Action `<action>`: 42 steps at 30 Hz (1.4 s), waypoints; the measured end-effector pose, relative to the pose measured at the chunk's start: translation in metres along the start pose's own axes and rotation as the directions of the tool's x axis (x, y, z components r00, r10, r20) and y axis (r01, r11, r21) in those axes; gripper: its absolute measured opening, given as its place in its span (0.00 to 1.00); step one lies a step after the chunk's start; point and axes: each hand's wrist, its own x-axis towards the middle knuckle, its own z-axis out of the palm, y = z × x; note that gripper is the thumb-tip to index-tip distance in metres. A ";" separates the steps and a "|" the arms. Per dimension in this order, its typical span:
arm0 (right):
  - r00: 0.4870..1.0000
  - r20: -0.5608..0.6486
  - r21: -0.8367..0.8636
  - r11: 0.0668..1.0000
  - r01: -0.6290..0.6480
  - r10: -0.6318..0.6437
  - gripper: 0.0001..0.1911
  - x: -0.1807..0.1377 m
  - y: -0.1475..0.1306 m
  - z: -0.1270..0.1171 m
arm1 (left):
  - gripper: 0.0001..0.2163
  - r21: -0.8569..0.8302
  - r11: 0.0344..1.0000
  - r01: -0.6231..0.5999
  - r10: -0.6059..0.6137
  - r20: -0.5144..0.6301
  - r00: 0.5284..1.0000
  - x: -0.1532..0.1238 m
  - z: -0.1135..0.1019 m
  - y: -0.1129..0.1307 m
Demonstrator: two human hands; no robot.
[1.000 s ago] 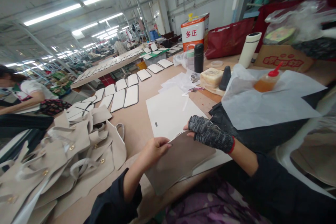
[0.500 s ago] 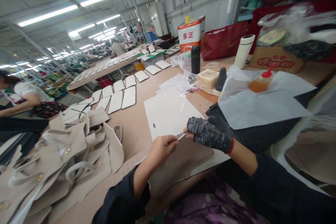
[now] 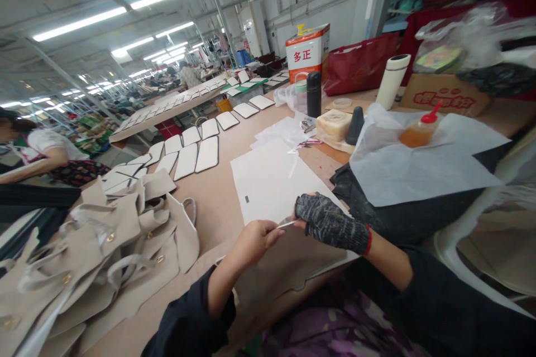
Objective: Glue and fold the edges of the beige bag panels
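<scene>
My bare left hand [image 3: 253,242] and my right hand [image 3: 330,223], in a dark grey knitted fingerless glove, are close together at the table's near side. Both pinch the upper edge of a beige leather-like panel [image 3: 288,270], with a thin pale edge showing between the fingers. The panel hangs down from there toward my lap, its lower outline notched. Behind it, a white sheet [image 3: 272,175] with a small dark mark lies flat on the table. My fingertips are partly hidden, so how the edge is folded or layered cannot be made out.
Beige bag pieces with handles [image 3: 125,251] are heaped at left. White dark-edged panels [image 3: 207,153] lie in rows beyond. At right are a glue bottle with red tip [image 3: 421,129], a black bottle [image 3: 314,95], a yellowish block [image 3: 333,124] and a dark cone [image 3: 354,125]. Another person [image 3: 50,150] is at far left.
My right hand has shifted slightly left and down, and both hands are a little lower. The pinched edge lies flatter, closer to level. The view has moved slightly.
</scene>
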 end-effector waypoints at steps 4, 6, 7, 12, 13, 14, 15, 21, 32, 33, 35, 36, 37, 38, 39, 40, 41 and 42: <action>0.996 -0.089 0.035 0.999 0.021 -0.017 0.06 -0.005 -0.003 -0.007 | 0.13 0.185 0.982 -0.027 0.045 -0.095 0.994 -0.008 0.003 0.009; 0.994 -0.103 -0.028 0.999 0.043 -0.046 0.08 -0.008 -0.008 -0.014 | 0.11 0.347 0.933 -0.093 0.154 -0.152 0.976 -0.013 0.003 0.013; 0.994 -0.093 -0.080 0.995 0.052 -0.060 0.09 -0.010 -0.011 -0.016 | 0.11 0.423 0.894 -0.147 0.235 -0.166 0.958 -0.014 0.002 0.014; 0.989 -0.147 -0.363 0.931 -0.041 -0.014 0.14 -0.019 -0.023 -0.014 | 0.08 0.606 0.721 -0.337 0.625 -0.359 0.693 -0.022 -0.005 0.012; 0.978 -0.207 -0.353 0.931 -0.093 0.019 0.17 -0.021 -0.023 -0.011 | 0.10 0.611 0.726 -0.315 0.645 -0.448 0.619 -0.024 -0.005 0.010; 0.962 -0.268 -0.302 0.943 -0.142 0.059 0.19 -0.023 -0.023 -0.008 | 0.14 0.593 0.755 -0.280 0.634 -0.550 0.544 -0.026 -0.003 0.006; 0.941 -0.321 -0.222 0.958 -0.181 0.103 0.20 -0.025 -0.023 -0.005 | 0.19 0.535 0.810 -0.241 0.579 -0.663 0.474 -0.029 0.000 0.001; 0.748 -0.585 0.214 0.949 -0.232 0.315 0.16 -0.028 -0.042 0.013 | 0.36 -0.759 0.596 -0.262 -0.574 -0.631 0.522 -0.021 0.038 -0.036; 0.787 -0.242 0.613 0.718 -0.329 0.567 0.16 -0.022 -0.057 0.014 | 0.22 -0.990 -0.079 -0.116 -0.491 -0.063 0.869 -0.005 0.041 -0.037; 0.787 -0.245 0.619 0.716 -0.322 0.566 0.17 -0.022 -0.057 0.012 | 0.21 -0.992 -0.075 -0.103 -0.486 -0.054 0.873 -0.005 0.042 -0.037; 0.792 -0.237 0.640 0.704 -0.309 0.563 0.18 -0.023 -0.059 0.011 | 0.21 -0.996 -0.066 -0.067 -0.466 -0.028 0.884 -0.006 0.044 -0.037; 0.797 -0.220 0.655 0.690 -0.306 0.562 0.18 -0.024 -0.060 0.013 | 0.21 -0.997 -0.059 -0.045 -0.457 -0.013 0.890 -0.007 0.046 -0.037; 0.798 -0.209 0.667 0.679 -0.307 0.566 0.18 -0.024 -0.061 0.015 | 0.21 -0.998 -0.052 -0.028 -0.453 -0.002 0.892 -0.008 0.047 -0.038; 0.788 -0.213 0.667 0.675 -0.314 0.577 0.18 -0.024 -0.060 0.018 | 0.21 -0.999 -0.045 -0.019 -0.459 0.004 0.888 -0.009 0.047 -0.037; 0.773 -0.230 0.656 0.681 -0.326 0.591 0.18 -0.024 -0.058 0.020 | 0.21 -0.999 -0.039 -0.019 -0.473 0.002 0.881 -0.010 0.048 -0.037; 0.755 -0.253 0.634 0.693 -0.342 0.605 0.17 -0.023 -0.055 0.022 | 0.21 -0.999 -0.033 -0.023 -0.490 -0.004 0.872 -0.012 0.048 -0.036; 0.737 -0.281 0.605 0.710 -0.360 0.614 0.17 -0.022 -0.051 0.024 | 0.21 -0.999 -0.027 -0.027 -0.502 -0.010 0.865 -0.013 0.047 -0.035; 0.725 -0.308 0.572 0.729 -0.376 0.616 0.17 -0.020 -0.047 0.025 | 0.21 -1.000 -0.022 -0.021 -0.504 -0.007 0.864 -0.015 0.046 -0.033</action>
